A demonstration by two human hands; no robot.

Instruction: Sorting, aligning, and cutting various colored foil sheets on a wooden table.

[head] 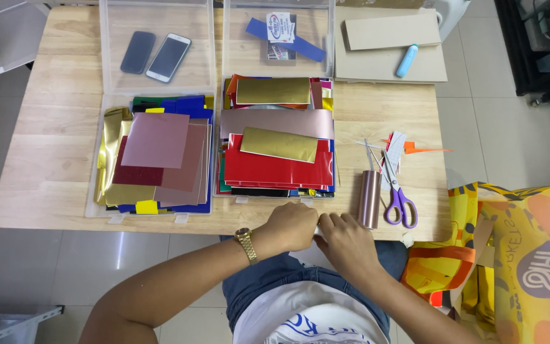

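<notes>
At lower centre, our left hand and right hand meet at the near edge of the pale wooden table, both pinching a small white paper piece (mostly hidden by fingers; shape and axis unclear). Just right of the right hand lies a rose metallic foil roll, long axis pointing away from us, then purple-handled scissors.

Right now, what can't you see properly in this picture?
All from the head view:
- What the left hand and right hand pinch at the table edge: the fingers cover it.
- Lower sheets in the right box: top sheets hide them.
- The patterned bag: cut off by the picture's edge.
</notes>
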